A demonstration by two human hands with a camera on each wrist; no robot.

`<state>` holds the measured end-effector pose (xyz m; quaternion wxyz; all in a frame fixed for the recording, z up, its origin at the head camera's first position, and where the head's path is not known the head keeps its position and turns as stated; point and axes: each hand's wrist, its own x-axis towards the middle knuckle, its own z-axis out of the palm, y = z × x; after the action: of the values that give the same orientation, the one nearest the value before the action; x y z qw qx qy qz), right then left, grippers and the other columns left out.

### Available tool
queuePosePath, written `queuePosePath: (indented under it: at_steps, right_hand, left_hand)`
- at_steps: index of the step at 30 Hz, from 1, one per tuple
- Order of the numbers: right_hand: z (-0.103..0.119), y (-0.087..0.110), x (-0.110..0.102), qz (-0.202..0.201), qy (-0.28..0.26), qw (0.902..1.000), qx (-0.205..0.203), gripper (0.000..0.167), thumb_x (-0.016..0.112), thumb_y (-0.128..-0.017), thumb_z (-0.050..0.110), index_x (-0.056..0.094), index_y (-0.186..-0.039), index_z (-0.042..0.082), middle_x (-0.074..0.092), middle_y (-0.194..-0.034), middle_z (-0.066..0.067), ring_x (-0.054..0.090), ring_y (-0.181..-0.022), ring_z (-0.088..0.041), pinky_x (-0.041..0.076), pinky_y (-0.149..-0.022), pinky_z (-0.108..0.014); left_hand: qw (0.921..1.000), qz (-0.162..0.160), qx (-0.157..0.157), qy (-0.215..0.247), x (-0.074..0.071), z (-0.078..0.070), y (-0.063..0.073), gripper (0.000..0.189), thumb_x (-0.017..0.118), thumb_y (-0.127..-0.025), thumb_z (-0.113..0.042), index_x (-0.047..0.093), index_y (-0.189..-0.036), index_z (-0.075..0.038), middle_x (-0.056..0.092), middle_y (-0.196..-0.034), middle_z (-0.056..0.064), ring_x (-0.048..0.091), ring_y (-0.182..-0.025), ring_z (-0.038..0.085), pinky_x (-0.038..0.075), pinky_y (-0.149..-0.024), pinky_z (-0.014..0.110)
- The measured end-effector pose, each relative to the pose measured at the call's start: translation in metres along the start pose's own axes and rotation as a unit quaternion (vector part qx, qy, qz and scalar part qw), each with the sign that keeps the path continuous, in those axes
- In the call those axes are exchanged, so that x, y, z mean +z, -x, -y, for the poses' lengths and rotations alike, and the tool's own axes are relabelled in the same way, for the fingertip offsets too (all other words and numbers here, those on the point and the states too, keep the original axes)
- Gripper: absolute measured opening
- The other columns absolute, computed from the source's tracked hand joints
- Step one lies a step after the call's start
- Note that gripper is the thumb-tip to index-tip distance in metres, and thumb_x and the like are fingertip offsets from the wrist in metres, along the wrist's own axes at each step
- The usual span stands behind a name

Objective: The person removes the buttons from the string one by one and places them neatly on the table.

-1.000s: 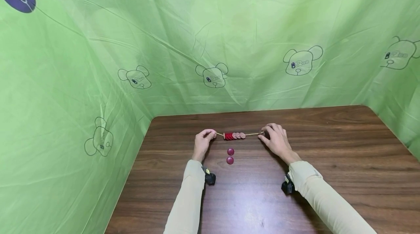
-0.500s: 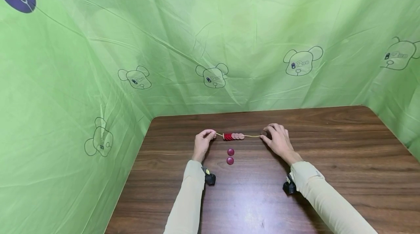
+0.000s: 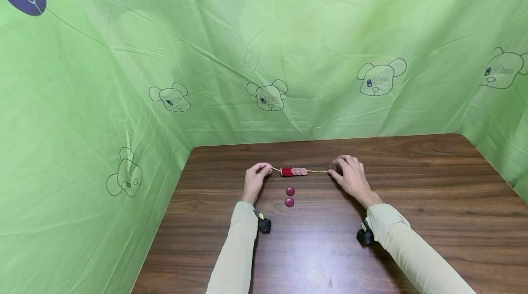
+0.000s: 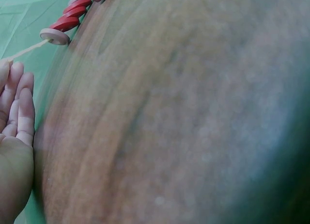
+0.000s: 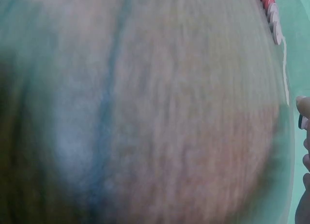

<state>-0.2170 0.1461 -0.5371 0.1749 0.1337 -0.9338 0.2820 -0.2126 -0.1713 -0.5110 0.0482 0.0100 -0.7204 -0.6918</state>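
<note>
A thin yellow string [image 3: 316, 171] carries a row of round buttons, red ones [image 3: 287, 172] on the left and pink ones [image 3: 299, 171] on the right. A pale button [image 4: 54, 37] closes the row's left end in the left wrist view. My left hand [image 3: 255, 182] pinches the string's left end between thumb and fingertips. Over on the right, my right hand [image 3: 350, 178] holds a dark round button [image 3: 332, 166] with thumb and fingers, and the string's right end reaches its thumb tip. Two maroon buttons [image 3: 290, 191] lie on the table, nearer to me than the string.
The brown wooden table [image 3: 433, 202] spreads out under both hands. Green cloth [image 3: 313, 56] printed with bear heads hangs behind it and at both sides. Each wrist carries a small black camera [image 3: 264, 225].
My right hand has shifted slightly right. The string, which passed up to the dark button, now sags lower at that hand, and the row slid slightly left. The left hand stays put.
</note>
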Motion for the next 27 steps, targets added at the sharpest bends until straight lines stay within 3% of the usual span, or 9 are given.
queuePosePath:
  at_steps: [14, 25, 27]
  right_hand:
    - [0.025, -0.003, 0.002, -0.002, -0.015, 0.9988, -0.048, 0.029, 0.074, -0.083, 0.027, 0.065, -0.105, 0.009, 0.057, -0.118, -0.011, 0.046, -0.115, -0.033, 0.033, -0.091, -0.048]
    - [0.039, 0.0, 0.008, 0.012, -0.025, 0.9963, -0.081, 0.03, 0.076, -0.081, 0.025, 0.066, -0.104, 0.009, 0.056, -0.119, -0.011, 0.046, -0.114, -0.033, 0.035, -0.091, -0.048]
    - [0.041, 0.001, 0.009, 0.014, -0.025, 0.996, -0.085, 0.03, 0.077, -0.08, 0.025, 0.066, -0.104, 0.01, 0.056, -0.119, -0.011, 0.047, -0.114, -0.032, 0.035, -0.091, -0.048]
  left_hand:
    - [1.0, -0.003, -0.002, -0.001, 0.0, 0.001, 0.0, 0.022, 0.064, -0.091, -0.006, 0.065, -0.103, 0.013, 0.064, -0.098, 0.037, 0.062, -0.096, 0.048, 0.049, -0.091, 0.056]
    - [1.0, 0.003, 0.007, 0.004, 0.0, 0.001, 0.0, 0.022, 0.063, -0.091, -0.004, 0.065, -0.103, 0.014, 0.062, -0.098, 0.04, 0.059, -0.098, 0.053, 0.048, -0.091, 0.058]
    - [1.0, -0.001, 0.006, 0.003, 0.0, 0.009, -0.005, 0.022, 0.064, -0.09, -0.006, 0.065, -0.103, 0.013, 0.063, -0.098, 0.039, 0.059, -0.098, 0.053, 0.049, -0.09, 0.057]
